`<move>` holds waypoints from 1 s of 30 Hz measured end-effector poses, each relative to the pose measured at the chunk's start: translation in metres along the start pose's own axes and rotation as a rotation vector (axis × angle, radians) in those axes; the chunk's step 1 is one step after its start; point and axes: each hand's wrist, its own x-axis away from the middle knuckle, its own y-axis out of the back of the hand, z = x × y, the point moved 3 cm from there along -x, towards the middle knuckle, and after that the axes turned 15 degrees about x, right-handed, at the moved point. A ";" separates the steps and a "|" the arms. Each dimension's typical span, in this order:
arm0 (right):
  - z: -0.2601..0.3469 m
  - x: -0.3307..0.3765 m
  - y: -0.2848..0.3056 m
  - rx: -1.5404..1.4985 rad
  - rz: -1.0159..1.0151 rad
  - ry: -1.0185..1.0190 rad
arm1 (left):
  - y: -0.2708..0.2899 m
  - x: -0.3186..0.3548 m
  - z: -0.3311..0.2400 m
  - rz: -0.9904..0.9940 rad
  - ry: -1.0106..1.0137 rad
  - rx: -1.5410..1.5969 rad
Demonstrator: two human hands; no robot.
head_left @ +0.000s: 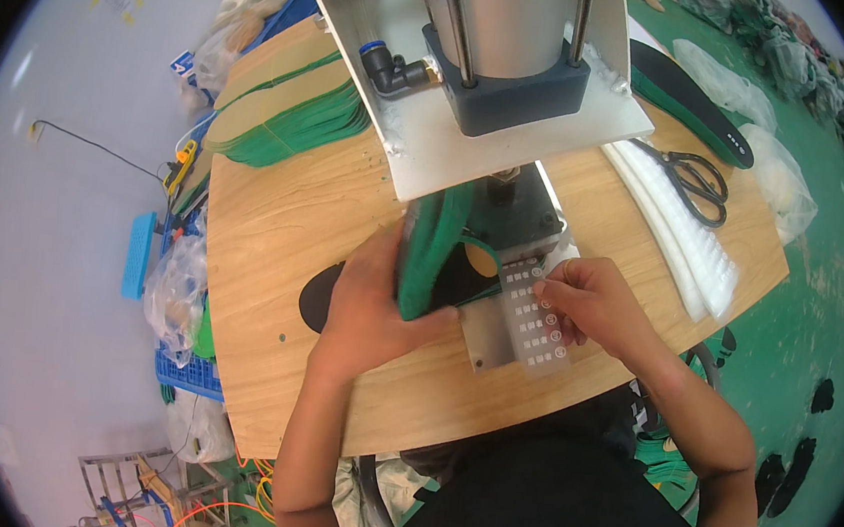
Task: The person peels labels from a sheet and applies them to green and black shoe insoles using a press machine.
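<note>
Fingers of the left hand (371, 294) curl around a thick upright stack of green foam insoles (430, 249), clamping it on edge against the round wooden tabletop (286, 211), just under the grey pneumatic press (505, 60). On the other side I see the right hand (594, 304) with its fingertips pressed together, pinching at a clear plastic sheet of small white labels (535, 314) that lies over the metal base plate (484, 334) of the press. One black insole (317, 294) lies flat beside my left wrist, partly hidden. Farther back sits a fanned pile of tan-and-green insoles (285, 111). To the right I make out black scissors (698, 182) resting on a row of white foam strips (685, 236), well apart from both hands.
</note>
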 end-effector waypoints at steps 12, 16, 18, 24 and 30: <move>-0.022 0.013 0.020 -0.384 -0.206 0.035 | -0.010 0.003 -0.003 0.047 -0.227 -0.311; -0.022 0.009 0.021 -0.422 -0.209 0.028 | -0.006 0.000 -0.003 0.027 -0.244 -0.217; -0.024 0.005 0.018 -0.377 -0.189 0.015 | -0.002 -0.001 0.001 0.001 -0.145 -0.129; 0.006 -0.002 0.008 0.005 0.014 -0.042 | 0.017 0.008 0.005 -0.334 0.077 0.261; 0.008 -0.008 0.006 0.126 0.105 -0.055 | 0.027 0.013 0.013 -0.411 -0.018 0.326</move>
